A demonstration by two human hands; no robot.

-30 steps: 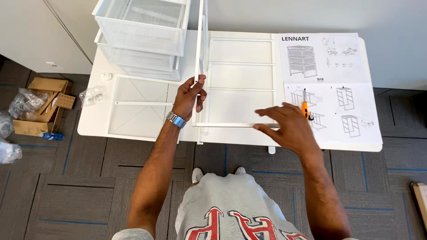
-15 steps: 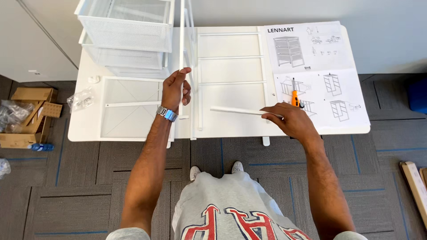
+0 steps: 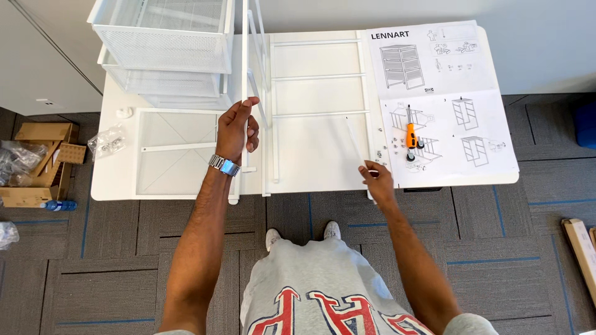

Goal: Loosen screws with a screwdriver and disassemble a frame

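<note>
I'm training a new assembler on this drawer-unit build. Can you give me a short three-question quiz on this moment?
1. True or false: the left hand grips the upright white frame.
2. What is the right hand holding? A) the orange screwdriver B) a thin white rod C) a mesh drawer
3. Fill in: the orange screwdriver lies on the open ______ sheet.

Key: 1 true. 2 B, the thin white rod. 3 instruction, meaning the instruction sheet on the white table.
</note>
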